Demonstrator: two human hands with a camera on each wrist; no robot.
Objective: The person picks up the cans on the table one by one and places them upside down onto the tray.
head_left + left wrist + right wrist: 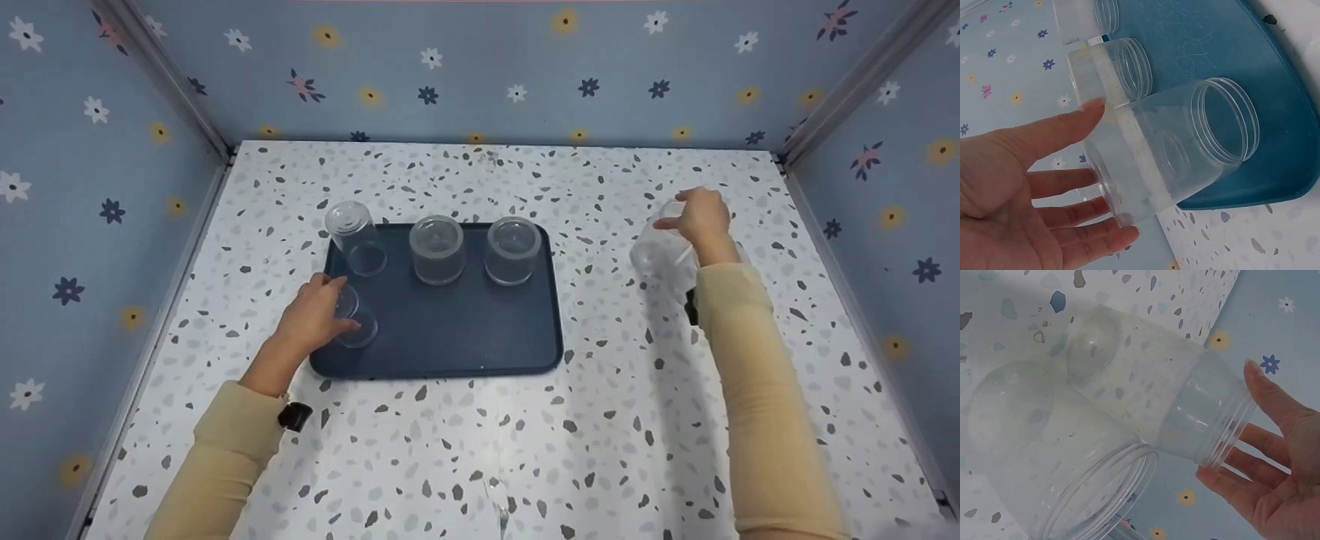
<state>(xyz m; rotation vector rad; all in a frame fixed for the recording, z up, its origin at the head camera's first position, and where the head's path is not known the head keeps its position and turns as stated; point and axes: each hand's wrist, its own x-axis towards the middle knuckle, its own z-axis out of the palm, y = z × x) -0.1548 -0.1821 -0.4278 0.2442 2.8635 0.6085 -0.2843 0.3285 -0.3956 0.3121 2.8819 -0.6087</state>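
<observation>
My left hand [307, 315] is at the front left corner of the dark blue tray [465, 330]. Its thumb and fingers span the base of a clear jar [1157, 152], which stands mouth down on the tray. To the right of the tray, my right hand [705, 217] holds another clear jar [1162, 394] by its threaded rim, thumb on one side and fingers on the other. That jar is mouth up at the speckled tabletop; whether it is lifted I cannot tell. A second open jar [1050, 450] stands close beside it, largely hidden by my wrist in the head view.
Along the tray's back edge stand three more upturned clear jars: one at the left corner [358, 240], one in the middle [439, 255] and one to the right [512, 255]. Flowered blue panels [480, 67] enclose the speckled tabletop [480, 442] at the back and both sides.
</observation>
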